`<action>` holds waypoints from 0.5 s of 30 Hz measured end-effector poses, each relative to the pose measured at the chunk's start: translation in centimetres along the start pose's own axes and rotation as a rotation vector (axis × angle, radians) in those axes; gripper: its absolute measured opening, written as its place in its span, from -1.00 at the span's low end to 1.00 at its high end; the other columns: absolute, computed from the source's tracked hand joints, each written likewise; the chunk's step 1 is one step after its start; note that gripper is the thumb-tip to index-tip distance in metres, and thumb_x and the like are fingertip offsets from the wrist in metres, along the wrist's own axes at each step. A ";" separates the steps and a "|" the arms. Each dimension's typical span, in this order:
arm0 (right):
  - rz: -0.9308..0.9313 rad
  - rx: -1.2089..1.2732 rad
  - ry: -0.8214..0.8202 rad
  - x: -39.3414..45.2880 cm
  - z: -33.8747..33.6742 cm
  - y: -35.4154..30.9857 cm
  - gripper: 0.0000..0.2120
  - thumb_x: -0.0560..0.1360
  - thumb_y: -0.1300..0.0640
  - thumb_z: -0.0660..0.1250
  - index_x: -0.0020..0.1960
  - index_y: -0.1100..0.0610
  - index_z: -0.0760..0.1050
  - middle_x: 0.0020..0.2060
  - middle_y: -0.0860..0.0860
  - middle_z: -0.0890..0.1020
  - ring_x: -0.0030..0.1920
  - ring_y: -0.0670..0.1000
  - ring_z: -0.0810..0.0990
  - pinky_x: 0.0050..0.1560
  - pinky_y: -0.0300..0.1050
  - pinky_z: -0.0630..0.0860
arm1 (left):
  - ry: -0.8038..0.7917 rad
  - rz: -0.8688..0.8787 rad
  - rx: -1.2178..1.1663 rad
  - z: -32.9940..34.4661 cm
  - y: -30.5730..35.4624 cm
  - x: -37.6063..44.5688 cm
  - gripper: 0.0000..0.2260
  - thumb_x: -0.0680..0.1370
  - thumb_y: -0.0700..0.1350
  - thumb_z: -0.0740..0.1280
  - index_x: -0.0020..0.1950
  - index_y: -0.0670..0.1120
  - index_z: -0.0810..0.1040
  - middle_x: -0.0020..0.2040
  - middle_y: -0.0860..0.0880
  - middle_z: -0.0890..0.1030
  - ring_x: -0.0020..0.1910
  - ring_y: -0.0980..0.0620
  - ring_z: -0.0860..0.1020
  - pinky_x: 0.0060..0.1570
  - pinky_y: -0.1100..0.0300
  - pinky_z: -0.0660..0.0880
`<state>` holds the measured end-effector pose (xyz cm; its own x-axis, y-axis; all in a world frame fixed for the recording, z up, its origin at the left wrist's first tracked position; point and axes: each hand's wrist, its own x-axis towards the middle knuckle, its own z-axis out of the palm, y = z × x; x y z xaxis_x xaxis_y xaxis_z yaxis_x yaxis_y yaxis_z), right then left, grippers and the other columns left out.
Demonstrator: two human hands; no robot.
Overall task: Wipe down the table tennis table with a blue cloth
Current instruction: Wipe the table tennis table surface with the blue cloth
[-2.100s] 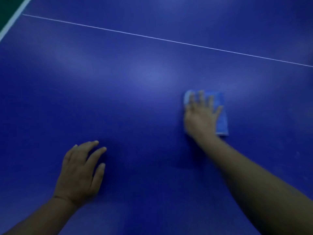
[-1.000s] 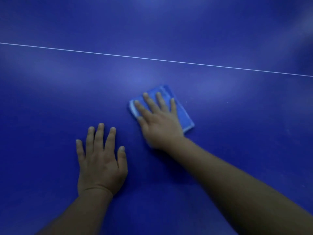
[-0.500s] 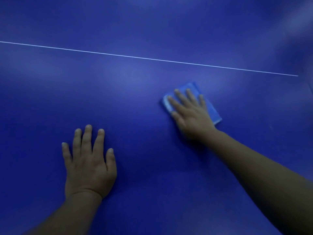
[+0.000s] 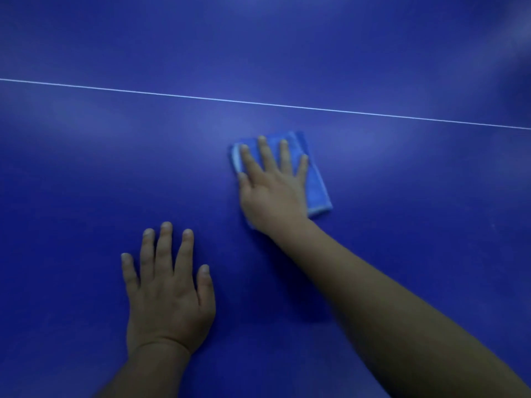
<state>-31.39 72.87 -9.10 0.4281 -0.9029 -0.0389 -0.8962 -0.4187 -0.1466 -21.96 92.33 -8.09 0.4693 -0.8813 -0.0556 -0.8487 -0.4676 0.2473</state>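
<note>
The folded blue terry cloth (image 4: pixel 314 179) with its paler edge band lies flat on the dark blue table tennis table (image 4: pixel 86 182), on the near side of the thin white line (image 4: pixel 258 103) that crosses the surface. My right hand (image 4: pixel 271 193) lies palm down on top of it, fingers (image 4: pixel 265 150) straight and spread, pressing it onto the table; the tips reach almost to the cloth's far edge, and its right side and near right corner show past my hand. My left hand (image 4: pixel 169 294) rests flat on the bare table, nearer to me and to the left, fingers extended, holding nothing, apart from the cloth. I can read no writing or label anywhere.
</note>
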 end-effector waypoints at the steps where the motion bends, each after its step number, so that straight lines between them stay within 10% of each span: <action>1: -0.040 0.011 -0.003 1.3 0.1 -1.4 -0.48 0.65 -0.14 -0.04 0.60 -0.15 0.06 0.62 -0.05 0.06 0.60 0.18 -0.10 0.48 0.40 -0.24 | 0.003 0.002 0.001 0.0 0.0 0.0 -0.41 0.55 0.11 0.03 0.50 -0.15 0.37 0.55 -0.20 0.27 0.56 -0.20 0.12 0.49 -0.29 -0.05; 8: -0.112 -0.103 -0.040 7.9 -1.2 2.7 -0.46 0.64 -0.09 -0.04 0.61 -0.12 0.03 0.62 0.02 0.05 0.58 0.27 -0.01 0.42 0.50 -0.08 | -0.027 -0.004 0.010 -0.2 0.0 -0.1 -0.39 0.56 0.14 -0.01 0.53 -0.13 0.31 0.58 -0.16 0.20 0.59 -0.14 0.03 0.52 -0.22 -0.13; 15: 0.853 0.039 0.031 6.8 -6.0 23.4 -0.44 0.62 -0.05 -0.09 0.62 -0.11 -0.03 0.62 0.02 -0.01 0.59 0.28 -0.07 0.44 0.50 -0.12 | -0.074 -0.012 0.016 -0.3 0.1 0.0 -0.39 0.56 0.14 -0.02 0.55 -0.11 0.27 0.59 -0.15 0.17 0.60 -0.13 0.00 0.53 -0.23 -0.13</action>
<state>-50.18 56.37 -6.91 -0.3952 -0.9101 -0.1244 -0.9057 0.4087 -0.1130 -21.95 92.33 -7.75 0.4611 -0.8778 -0.1297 -0.8469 -0.4790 0.2311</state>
